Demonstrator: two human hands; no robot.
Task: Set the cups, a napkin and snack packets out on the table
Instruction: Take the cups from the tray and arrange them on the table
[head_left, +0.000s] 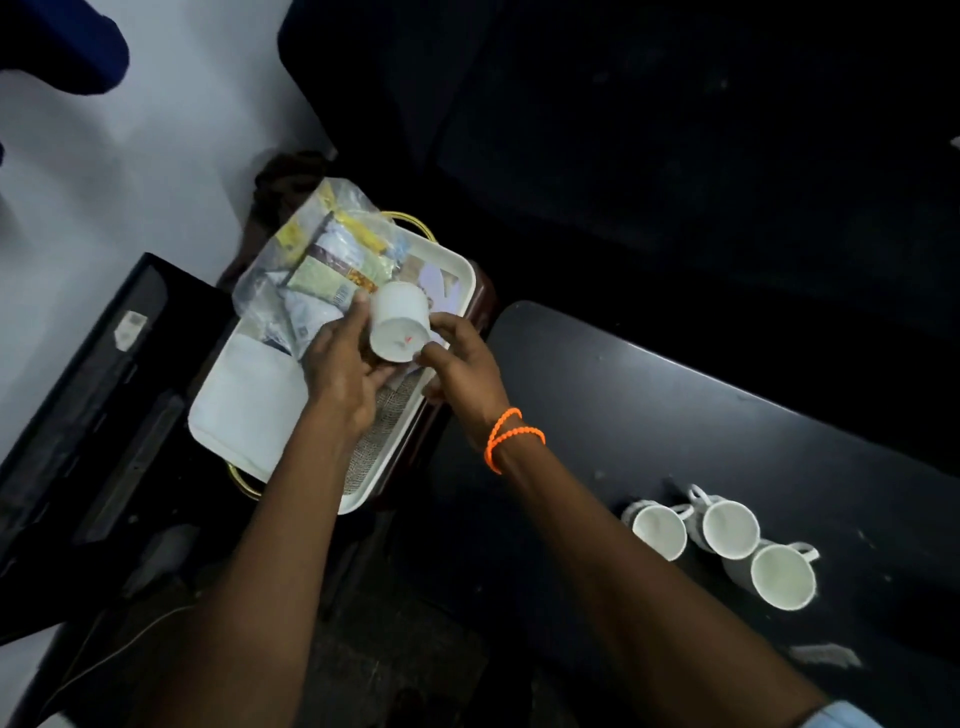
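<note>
A white cup (397, 322) is held over the white tray (457, 270), tipped so its underside faces me. My left hand (343, 364) grips its left side and my right hand (462, 364), with an orange bead bracelet on the wrist, holds its right side. On the tray lie a clear bag of snack packets (322, 260) at the far end and a folded white napkin (249, 400) at the near end. Three white cups (727, 540) stand upright together on the dark table (675, 405) to the right.
The tray has gold handles and rests on a small dark stand. A black box-like unit (93, 395) lies to its left against a white wall. A dark seat fills the upper right. A scrap of paper (821, 654) lies on the table's near edge.
</note>
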